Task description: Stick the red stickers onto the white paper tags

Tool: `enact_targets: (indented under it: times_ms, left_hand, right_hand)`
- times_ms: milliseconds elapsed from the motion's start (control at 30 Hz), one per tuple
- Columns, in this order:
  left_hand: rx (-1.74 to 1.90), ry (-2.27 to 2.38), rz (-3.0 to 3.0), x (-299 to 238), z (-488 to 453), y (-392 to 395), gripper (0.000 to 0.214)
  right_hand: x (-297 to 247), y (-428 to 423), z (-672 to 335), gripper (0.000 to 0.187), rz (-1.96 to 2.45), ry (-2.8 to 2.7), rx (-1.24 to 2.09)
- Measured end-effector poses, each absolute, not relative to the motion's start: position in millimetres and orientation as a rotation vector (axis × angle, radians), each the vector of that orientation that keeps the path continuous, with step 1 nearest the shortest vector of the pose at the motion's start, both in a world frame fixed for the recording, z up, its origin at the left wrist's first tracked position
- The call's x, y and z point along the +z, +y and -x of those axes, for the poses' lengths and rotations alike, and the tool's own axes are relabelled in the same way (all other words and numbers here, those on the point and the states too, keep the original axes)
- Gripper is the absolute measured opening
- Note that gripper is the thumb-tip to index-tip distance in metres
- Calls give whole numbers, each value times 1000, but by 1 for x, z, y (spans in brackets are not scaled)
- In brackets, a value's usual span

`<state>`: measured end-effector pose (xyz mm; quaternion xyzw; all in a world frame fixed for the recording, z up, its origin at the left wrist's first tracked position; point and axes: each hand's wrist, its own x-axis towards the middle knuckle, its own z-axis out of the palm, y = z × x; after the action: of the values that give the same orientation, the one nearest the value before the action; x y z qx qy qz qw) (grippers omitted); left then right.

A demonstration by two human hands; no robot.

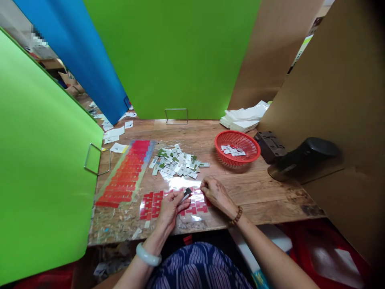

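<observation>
My left hand (172, 206) pinches a small dark tag (187, 193) between thumb and fingers, just above a clear sheet of red stickers (153, 204) lying at the table's near edge. My right hand (214, 192) rests on the right end of that same sheet, fingers curled and pressing on the stickers; what they grip is too small to see. A loose pile of small grey and green tags (177, 162) lies just beyond the sheet.
A longer sheet of red stickers (126, 174) lies to the left. A red basket (237, 147) with a few tags stands at right, white paper stack (243, 118) behind it, a black device (300, 158) further right. Green and cardboard panels wall the wooden table (270, 192).
</observation>
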<state>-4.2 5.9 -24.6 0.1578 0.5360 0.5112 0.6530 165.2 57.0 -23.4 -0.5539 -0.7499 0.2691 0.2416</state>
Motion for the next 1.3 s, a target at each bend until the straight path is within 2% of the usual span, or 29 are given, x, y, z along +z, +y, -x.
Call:
enact_targets:
  times_ms: [233,700,867,1000,1067,1300]
  left_hand:
    - [1179,1207,-331,-26,2,5,13]
    - [1186,1189,-371,-31,3,1,19]
    - [1203,1184,-385,-32,3,0,22]
    - [1206,1183,-374,-31,2,1,23]
    - [1208,1186,-374,-31,2,1,23]
    - [1218,1224,-368,-29,0,1,16]
  right_hand:
    - [-28,42,-162,14,1421,-1996,598]
    - [-31,38,-151,14,1487,-1903,559]
    - [-29,36,-151,19,1481,-1878,582]
    - [-32,33,-147,12,1497,-1834,550]
    - [-33,31,-146,7,1489,-1832,570]
    - [-32,27,-146,11,1428,-1723,796]
